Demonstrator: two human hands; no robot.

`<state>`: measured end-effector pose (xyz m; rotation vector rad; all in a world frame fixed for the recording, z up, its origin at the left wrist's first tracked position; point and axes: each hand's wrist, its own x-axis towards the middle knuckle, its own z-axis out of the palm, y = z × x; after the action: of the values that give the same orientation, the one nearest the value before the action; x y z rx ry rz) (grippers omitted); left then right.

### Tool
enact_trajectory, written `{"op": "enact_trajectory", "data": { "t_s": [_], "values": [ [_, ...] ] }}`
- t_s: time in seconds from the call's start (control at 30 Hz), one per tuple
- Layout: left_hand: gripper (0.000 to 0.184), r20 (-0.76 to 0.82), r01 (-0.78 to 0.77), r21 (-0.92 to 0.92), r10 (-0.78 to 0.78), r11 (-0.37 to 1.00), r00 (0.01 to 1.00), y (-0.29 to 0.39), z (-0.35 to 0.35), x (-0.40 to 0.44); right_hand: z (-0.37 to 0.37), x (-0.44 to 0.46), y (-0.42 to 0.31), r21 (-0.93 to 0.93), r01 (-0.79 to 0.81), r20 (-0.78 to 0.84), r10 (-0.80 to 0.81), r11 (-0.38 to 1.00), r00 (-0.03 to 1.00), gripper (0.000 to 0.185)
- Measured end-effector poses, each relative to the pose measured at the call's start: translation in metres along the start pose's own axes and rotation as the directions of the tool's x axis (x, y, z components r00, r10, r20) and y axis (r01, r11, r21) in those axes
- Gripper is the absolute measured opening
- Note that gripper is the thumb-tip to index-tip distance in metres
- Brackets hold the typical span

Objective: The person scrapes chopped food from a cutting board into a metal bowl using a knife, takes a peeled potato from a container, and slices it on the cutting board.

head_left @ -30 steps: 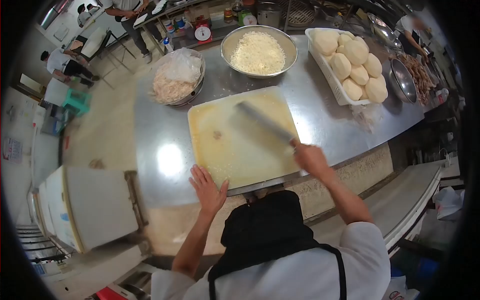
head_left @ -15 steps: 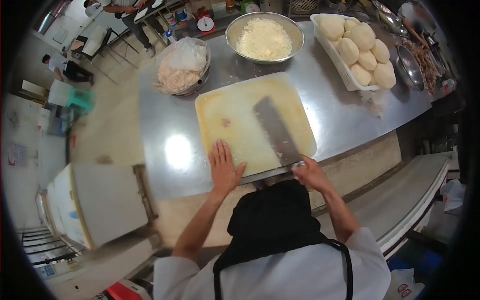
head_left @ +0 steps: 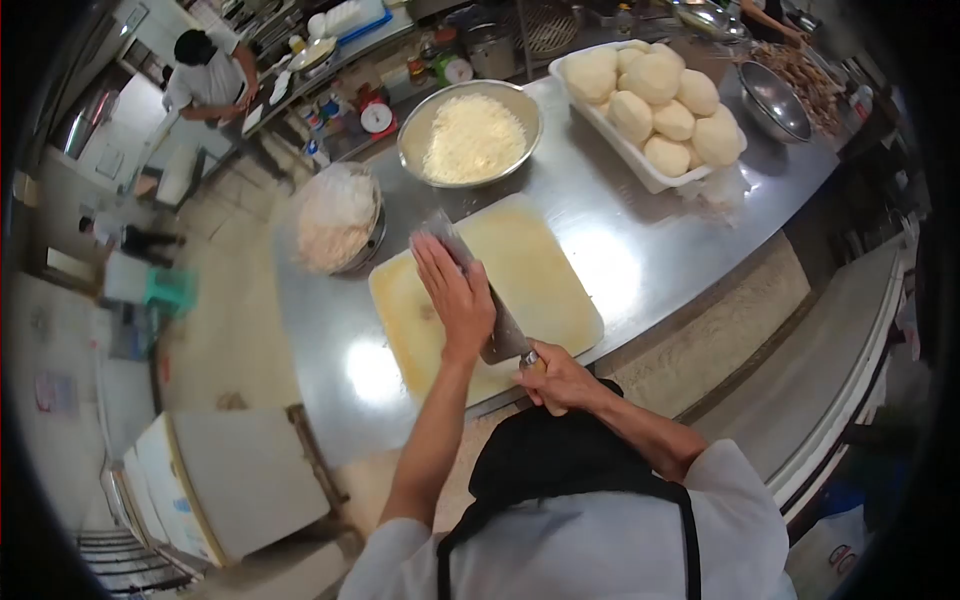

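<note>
My right hand (head_left: pixel 560 378) is wrapped around the wooden handle of a cleaver (head_left: pixel 506 335). The wide blade points away from me over the yellowish-white cutting board (head_left: pixel 545 270), apparently tilted. Along the left side of the blade lies my left hand (head_left: pixel 458 300), its fingers stretched out and close together, covering part of the metal. Small pale bits cling to the blade near the handle. A small brownish mark shows on the board left of my left hand.
Behind the board stand a metal bowl of pale shreds (head_left: pixel 473 140) and a plastic-covered bowl of pinkish shreds (head_left: pixel 335 222). A white basket (head_left: pixel 640 178) holds several peeled round vegetables (head_left: pixel 655 78). An empty metal bowl (head_left: pixel 775 105) is farther right. Another person (head_left: pixel 212 85) works back left.
My left hand has gone from the board's near left edge up onto the blade. The cleaver has shifted left with my right hand still on it. The camera view has turned.
</note>
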<state>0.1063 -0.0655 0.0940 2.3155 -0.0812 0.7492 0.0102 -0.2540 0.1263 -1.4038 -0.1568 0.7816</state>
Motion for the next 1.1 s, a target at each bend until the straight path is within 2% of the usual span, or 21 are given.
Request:
{"op": "enact_trajectory", "data": {
  "t_s": [0.03, 0.07, 0.13, 0.17, 0.2, 0.23, 0.3, 0.33, 0.43, 0.53, 0.6, 0.63, 0.7, 0.73, 0.8, 0.83, 0.9, 0.93, 1.0, 1.07, 1.1],
  "values": [
    [0.077, -0.074, -0.113, -0.036, 0.11, 0.993, 0.991, 0.01, 0.003, 0.041, -0.008, -0.004, -0.012, -0.025, 0.036, -0.028, -0.036, 0.999, 0.999, 0.04],
    [0.074, -0.041, -0.195, -0.122, 0.191, 0.973, 0.981, 0.004, 0.016, 0.087, -0.016, -0.007, -0.018, -0.097, 0.069, -0.096, -0.079, 0.993, 0.992, 0.042],
    [0.067, 0.34, -0.122, 0.111, 0.077, 0.986, 0.937, -0.036, 0.05, 0.182, -0.032, -0.008, -0.009, -0.044, 0.061, -0.205, -0.069, 0.997, 0.976, 0.041],
    [0.063, 0.565, -0.088, 0.453, -0.209, 0.887, 0.798, -0.069, 0.068, 0.215, -0.042, -0.007, -0.009, -0.025, 0.068, -0.252, -0.072, 0.997, 0.965, 0.04],
    [0.06, 0.447, -0.129, 0.377, -0.059, 0.917, 0.892, -0.074, 0.083, 0.242, -0.058, -0.03, -0.013, -0.091, -0.114, -0.265, 0.087, 0.989, 0.96, 0.036],
    [0.059, 0.329, -0.157, 0.316, 0.047, 0.936, 0.943, -0.09, 0.086, 0.237, -0.069, -0.037, 0.008, -0.11, -0.094, -0.262, 0.062, 0.989, 0.963, 0.032],
    [0.058, 0.367, -0.147, 0.273, 0.038, 0.951, 0.93, -0.117, 0.092, 0.236, -0.084, -0.064, 0.015, -0.138, -0.272, -0.256, 0.231, 0.952, 0.939, 0.031],
    [0.058, 0.383, -0.133, 0.253, 0.027, 0.958, 0.923, -0.13, 0.093, 0.231, -0.09, -0.073, 0.019, -0.139, -0.286, -0.259, 0.244, 0.948, 0.934, 0.031],
    [0.056, 0.179, -0.224, 0.281, 0.178, 0.933, 0.968, -0.161, 0.084, 0.205, -0.107, -0.089, 0.026, -0.157, -0.318, -0.273, 0.269, 0.935, 0.924, 0.033],
    [0.052, -0.127, -0.188, 0.223, 0.219, 0.957, 0.967, -0.171, 0.055, 0.156, -0.115, -0.088, 0.03, -0.179, -0.321, -0.309, 0.256, 0.93, 0.916, 0.036],
    [0.056, 0.009, 0.022, 0.192, -0.024, 0.981, 1.0, -0.177, 0.017, 0.103, -0.115, -0.083, 0.03, -0.206, -0.293, -0.347, 0.21, 0.934, 0.914, 0.038],
    [0.059, 0.071, 0.125, 0.179, -0.139, 0.976, 0.988, -0.177, -0.002, 0.073, -0.12, -0.076, 0.03, -0.302, -0.276, -0.32, 0.176, 0.912, 0.931, 0.04],
    [0.07, 0.101, 0.221, 0.585, -0.34, 0.781, 0.935, -0.202, -0.015, -0.018, -0.131, -0.059, 0.026, -0.476, -0.222, -0.267, 0.1, 0.851, 0.958, 0.043],
    [0.074, 0.134, 0.21, 0.586, -0.349, 0.783, 0.928, -0.186, -0.022, -0.052, -0.134, -0.046, 0.009, -0.601, -0.199, -0.238, 0.064, 0.774, 0.969, 0.045],
    [0.078, 0.231, 0.163, 0.535, -0.329, 0.829, 0.916, -0.155, -0.026, -0.093, -0.142, -0.012, 0.006, -0.677, -0.009, -0.151, -0.127, 0.736, 0.98, 0.038],
    [0.079, 0.29, 0.133, 0.478, -0.298, 0.868, 0.909, -0.143, -0.028, -0.108, -0.143, 0.007, -0.009, -0.747, 0.011, -0.074, -0.099, 0.665, 0.992, 0.041],
    [0.084, 0.372, 0.208, 0.187, -0.265, 0.96, 0.89, -0.099, -0.039, -0.123, -0.125, 0.057, -0.017, -0.89, 0.115, 0.031, -0.193, 0.44, 0.981, 0.039],
    [0.087, 0.402, 0.241, 0.03, -0.233, 0.97, 0.886, -0.079, -0.047, -0.126, -0.114, 0.083, -0.016, -0.903, 0.212, 0.11, -0.277, 0.373, 0.955, 0.038],
    [0.093, 0.301, 0.248, 0.187, -0.296, 0.95, 0.907, -0.051, -0.067, -0.14, -0.079, 0.131, -0.006, -0.908, 0.268, 0.158, -0.328, 0.321, 0.931, 0.038],
    [0.105, 0.196, 0.297, 0.323, -0.371, 0.899, 0.908, -0.055, -0.084, -0.175, -0.037, 0.162, 0.012, -0.921, 0.304, 0.223, -0.311, 0.245, 0.924, 0.035],
    [0.105, 0.194, 0.334, 0.395, -0.433, 0.856, 0.88, -0.059, -0.091, -0.193, -0.017, 0.162, 0.015, -0.919, 0.316, 0.252, -0.266, 0.236, 0.931, 0.034]
  ]
}}
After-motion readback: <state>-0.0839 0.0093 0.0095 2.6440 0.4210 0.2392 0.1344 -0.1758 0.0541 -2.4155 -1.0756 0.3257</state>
